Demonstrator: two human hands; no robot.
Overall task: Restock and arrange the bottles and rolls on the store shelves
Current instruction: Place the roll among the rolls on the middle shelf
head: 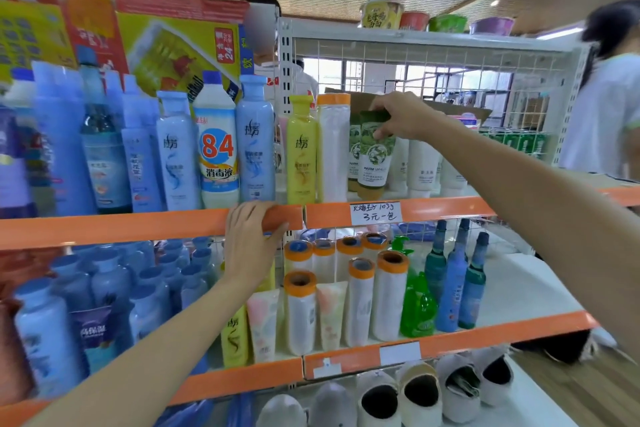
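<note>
My right hand [403,116] pinches the top of a green and white tube [374,156] standing on the upper shelf, beside a second like tube [354,149]. A tall white roll with an orange cap [333,149] and a yellow bottle [301,149] stand just to the tubes' left. My left hand [251,241] grips the orange front rail of the upper shelf [138,225]. On the shelf below stand several orange-capped rolls [389,295], pale tubes [330,312], a green pump bottle [417,302] and dark slim bottles [453,281].
Blue and white bottles [214,142] fill the upper shelf on the left, more blue bottles [104,288] the shelf under it. White tubes [420,163] stand behind my right wrist. Shoes [420,392] line the bottom shelf. One person stands at the right [602,107], another behind the shelving [263,31].
</note>
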